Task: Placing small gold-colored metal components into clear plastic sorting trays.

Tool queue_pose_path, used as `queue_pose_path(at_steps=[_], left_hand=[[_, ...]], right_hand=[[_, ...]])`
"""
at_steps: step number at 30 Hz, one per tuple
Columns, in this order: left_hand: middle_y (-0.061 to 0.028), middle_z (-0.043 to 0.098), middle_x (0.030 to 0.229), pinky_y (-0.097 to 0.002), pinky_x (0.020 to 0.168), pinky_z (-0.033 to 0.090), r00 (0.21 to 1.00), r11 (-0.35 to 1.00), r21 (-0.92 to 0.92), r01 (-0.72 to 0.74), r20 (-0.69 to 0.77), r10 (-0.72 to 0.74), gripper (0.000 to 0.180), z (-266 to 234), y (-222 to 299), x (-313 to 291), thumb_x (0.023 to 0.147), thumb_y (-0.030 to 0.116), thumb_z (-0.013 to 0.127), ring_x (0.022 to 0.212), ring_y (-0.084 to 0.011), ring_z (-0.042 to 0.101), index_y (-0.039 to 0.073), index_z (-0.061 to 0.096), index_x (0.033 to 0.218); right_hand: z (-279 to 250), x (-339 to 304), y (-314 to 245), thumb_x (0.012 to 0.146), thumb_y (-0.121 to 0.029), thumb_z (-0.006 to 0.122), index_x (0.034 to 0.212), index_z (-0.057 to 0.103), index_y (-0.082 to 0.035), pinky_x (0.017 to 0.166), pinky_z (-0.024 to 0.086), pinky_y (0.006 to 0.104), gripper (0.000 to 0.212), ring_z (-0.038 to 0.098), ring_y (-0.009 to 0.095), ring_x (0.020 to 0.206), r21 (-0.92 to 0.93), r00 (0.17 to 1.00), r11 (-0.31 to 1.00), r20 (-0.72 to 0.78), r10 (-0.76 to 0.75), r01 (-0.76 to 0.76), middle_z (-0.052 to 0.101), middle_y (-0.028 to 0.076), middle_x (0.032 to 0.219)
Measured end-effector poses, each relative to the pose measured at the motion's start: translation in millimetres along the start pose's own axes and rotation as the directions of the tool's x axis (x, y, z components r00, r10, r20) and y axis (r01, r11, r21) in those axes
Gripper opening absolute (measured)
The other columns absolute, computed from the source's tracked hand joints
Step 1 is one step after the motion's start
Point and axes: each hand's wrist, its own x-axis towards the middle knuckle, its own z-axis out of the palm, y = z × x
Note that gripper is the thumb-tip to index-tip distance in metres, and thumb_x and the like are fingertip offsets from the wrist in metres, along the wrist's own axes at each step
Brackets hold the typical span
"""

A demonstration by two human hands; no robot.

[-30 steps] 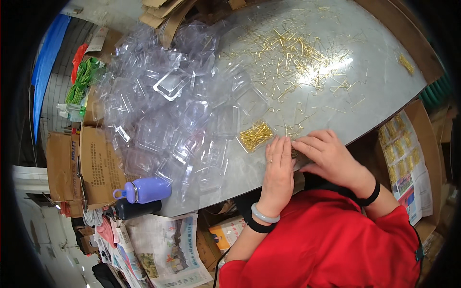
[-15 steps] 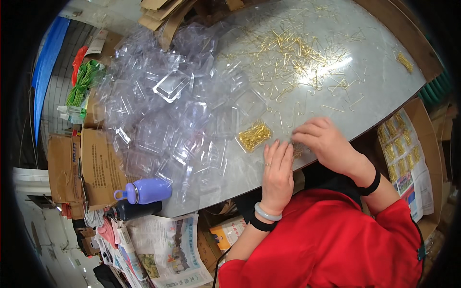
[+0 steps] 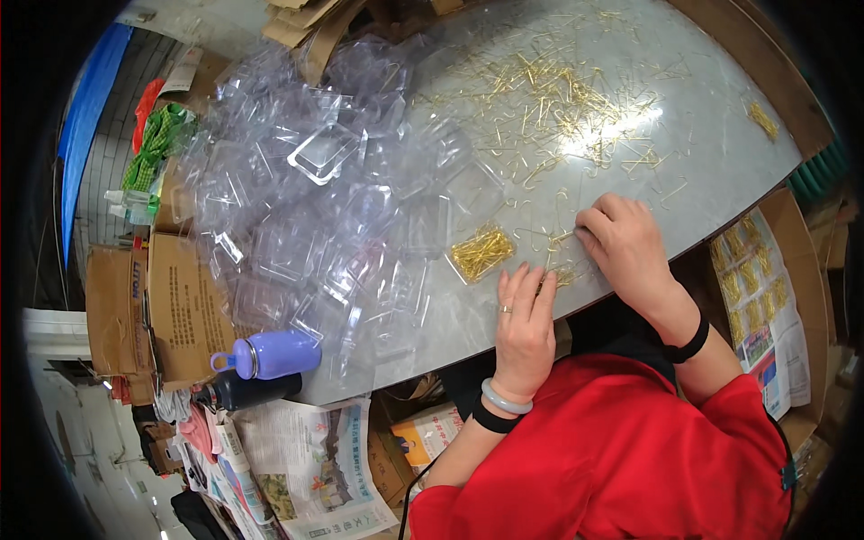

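**A:** What is being worked on, and where is it sitting?

**B:** A small heap of thin gold-coloured metal pins (image 3: 483, 253) is lying in a shallow clear plastic tray on the pale grey tabletop (image 3: 720, 144), near the table's front edge. Just beside it, to the right, a looser cluster of gold pins (image 3: 562, 270) is lying between the two hands.

**A:** What are the hands doing?

**B:** The left hand (image 3: 525, 310) is resting palm down, fingers straight and together, open and gripping nothing, its fingertips touching the loose cluster. The right hand (image 3: 623, 243) is lying knuckles up with its fingers curled down onto the table; whether they are pinching any pins, I cannot tell.

**A:** How is this step best handled?

**B:** In my judgement, sweeping the pins gently with flat fingers is keeping them together; pressing hard would be scattering them.

**A:** And farther out?

**B:** A pile of empty clear plastic clamshell trays (image 3: 306, 207) is covering the table's left half, and scattered gold pins (image 3: 558, 90) are spreading across the far side. A lilac bottle (image 3: 270, 354) is lying at the near-left edge.
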Motion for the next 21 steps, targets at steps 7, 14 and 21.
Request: queue_pose_path(at_steps=[7,14,21], left_hand=[[-0.0189,0.058,0.125,-0.0532,0.112,0.038,0.998,0.996,-0.089,-0.013,-0.063,0.008,0.042,6.7,-7.7,-6.8,0.089,-0.003,0.063,0.125,-0.0381,0.054,-0.001,0.051,0.130],[-0.0220,0.050,0.132,-0.0504,0.109,0.039,0.999,0.998,-0.065,0.025,0.040,-0.023,0.049,-1.6,0.2,-2.6,0.087,-0.001,0.066,0.124,-0.0421,0.050,-0.003,0.050,0.133],[-0.0214,0.052,0.128,-0.0498,0.106,0.040,0.998,1.000,-0.001,-0.011,0.058,0.011,0.033,-1.5,-2.4,-2.8,0.089,0.003,0.065,0.124,-0.0432,0.049,-0.003,0.062,0.121]], right_hand=[[-7.5,-14.8,-2.3,0.076,-0.010,0.073,0.102,0.067,-0.009,0.082,0.047,0.0380,0.027,0.059,0.029,0.094,0.250,0.993,0.965,0.068,-0.095,0.075,0.064,0.007,0.102],[-9.0,-28.5,-11.5,0.076,-0.010,0.073,0.105,0.067,-0.010,0.090,0.043,0.0403,0.030,0.057,0.026,0.100,0.213,0.972,0.962,0.119,-0.202,0.174,0.063,0.004,0.103],[-6.3,4.0,-15.2,0.084,-0.010,0.064,0.118,0.061,-0.004,0.097,0.041,0.0418,0.035,0.056,0.031,0.115,0.220,0.943,0.950,0.201,-0.266,0.221,0.064,0.011,0.119]])
